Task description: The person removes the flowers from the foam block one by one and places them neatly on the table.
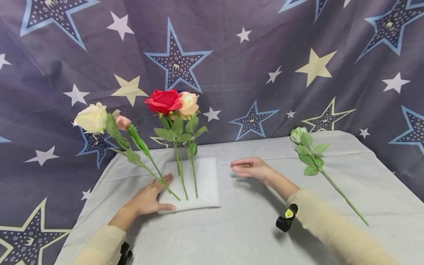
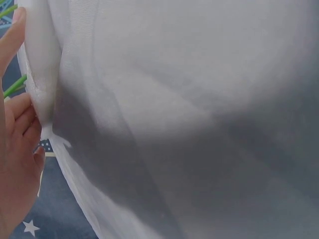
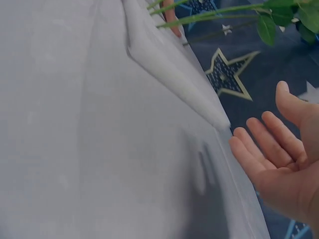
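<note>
My left hand (image 1: pixel 147 197) lies spread against the left side of a white foam block (image 1: pixel 208 184), its thumb along the front edge and its fingers by the stems. Artificial flowers stand stuck in the foam: a red rose (image 1: pixel 163 102) and a peach rose (image 1: pixel 189 105) upright, a cream rose (image 1: pixel 92 118) and a pink bud (image 1: pixel 123 122) leaning left. A bit of blue shows behind the red rose. To the right of the foam, my right hand (image 1: pixel 253 169) hovers over the table with fingers extended and nothing held; the right wrist view shows its bare palm (image 3: pixel 289 194).
A pale green-white rose (image 1: pixel 299 135) with a long leafy stem lies on the right of the table, beyond my right forearm. Pale cloth covers the table (image 1: pixel 238 228). A dark star-patterned curtain (image 1: pixel 225 73) hangs right behind the table's far edge.
</note>
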### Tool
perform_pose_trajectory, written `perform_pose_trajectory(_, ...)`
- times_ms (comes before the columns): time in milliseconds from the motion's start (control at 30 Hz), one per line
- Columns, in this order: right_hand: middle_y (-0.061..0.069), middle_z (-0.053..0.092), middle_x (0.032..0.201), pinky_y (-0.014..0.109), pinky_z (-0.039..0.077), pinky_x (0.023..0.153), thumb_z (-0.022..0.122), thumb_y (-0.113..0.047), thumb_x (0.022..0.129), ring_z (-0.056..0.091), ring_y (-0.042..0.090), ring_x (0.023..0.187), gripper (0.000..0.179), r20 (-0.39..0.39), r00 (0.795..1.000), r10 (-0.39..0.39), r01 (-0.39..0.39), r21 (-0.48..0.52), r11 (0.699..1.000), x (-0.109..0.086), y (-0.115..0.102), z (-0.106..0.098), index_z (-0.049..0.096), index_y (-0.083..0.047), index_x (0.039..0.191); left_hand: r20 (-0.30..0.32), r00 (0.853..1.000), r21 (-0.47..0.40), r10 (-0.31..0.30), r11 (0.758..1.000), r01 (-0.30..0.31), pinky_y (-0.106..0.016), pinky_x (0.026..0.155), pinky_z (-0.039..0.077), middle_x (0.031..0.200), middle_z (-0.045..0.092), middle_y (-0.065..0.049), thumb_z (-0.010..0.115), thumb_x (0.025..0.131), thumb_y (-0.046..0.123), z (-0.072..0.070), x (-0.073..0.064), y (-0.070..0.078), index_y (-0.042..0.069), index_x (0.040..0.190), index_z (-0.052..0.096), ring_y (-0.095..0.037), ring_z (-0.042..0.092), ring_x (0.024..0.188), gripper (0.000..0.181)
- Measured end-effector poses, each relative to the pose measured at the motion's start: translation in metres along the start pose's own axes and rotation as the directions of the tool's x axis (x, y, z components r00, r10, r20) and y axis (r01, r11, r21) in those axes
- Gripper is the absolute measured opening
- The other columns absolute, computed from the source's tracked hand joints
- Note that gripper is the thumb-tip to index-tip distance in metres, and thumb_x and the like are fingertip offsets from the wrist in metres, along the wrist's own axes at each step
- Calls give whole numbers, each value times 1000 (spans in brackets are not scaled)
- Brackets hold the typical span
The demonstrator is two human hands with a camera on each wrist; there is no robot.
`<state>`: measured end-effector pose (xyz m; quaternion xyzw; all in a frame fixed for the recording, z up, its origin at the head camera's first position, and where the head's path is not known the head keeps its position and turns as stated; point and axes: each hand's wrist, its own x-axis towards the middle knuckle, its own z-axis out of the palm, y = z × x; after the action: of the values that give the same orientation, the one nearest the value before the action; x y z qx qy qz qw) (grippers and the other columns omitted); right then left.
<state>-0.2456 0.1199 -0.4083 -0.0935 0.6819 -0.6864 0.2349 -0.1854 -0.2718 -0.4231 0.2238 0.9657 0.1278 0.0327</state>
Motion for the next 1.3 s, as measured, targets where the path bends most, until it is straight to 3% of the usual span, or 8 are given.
perform_pose_trajectory(133,24,56,134,42,49,102,64,-5,90,63,33,117,45,-9,999,-42,42,5,999,6,-3,18,53,9,131,-7,1000,-3,0,1000,0,-60,116,27,155,35,-16,69,70,69,-2,0,-1,5,147,37,-41,34,142,105)
perform_pose_trajectory(367,22,60,131,33,55,96,66,-5,88,69,5,95,42,-25,993,-117,116,-29,993,18,-1,41,57,6,128,-13,1000,6,9,1000,-9,-60,116,28,155,35,-17,69,71,69,-2,0,-2,5,147,37,-42,34,141,105)
perform_pose_trajectory(600,22,60,130,31,57,93,65,-2,88,70,8,97,40,5,987,-158,158,-1,987,22,-1,62,58,6,127,-7,1000,16,13,1000,-13,-59,118,24,155,35,-16,69,70,69,0,1,0,4,147,37,-38,37,141,106)
perform_pose_trajectory(1000,24,60,128,31,55,96,65,2,86,71,15,102,41,73,976,-207,205,34,978,28,-3,89,57,7,127,-11,1000,5,12,1000,-12,-60,116,28,154,36,-16,70,70,68,0,1,1,5,147,38,-42,38,139,105)
perform_pose_trajectory(1300,21,64,125,30,56,94,67,-1,86,71,11,99,39,10,978,-210,209,42,977,34,-2,106,61,5,124,-1,1000,-2,-14,1000,14,-59,113,32,155,36,-15,70,70,69,-1,0,1,6,147,38,-48,34,139,105)
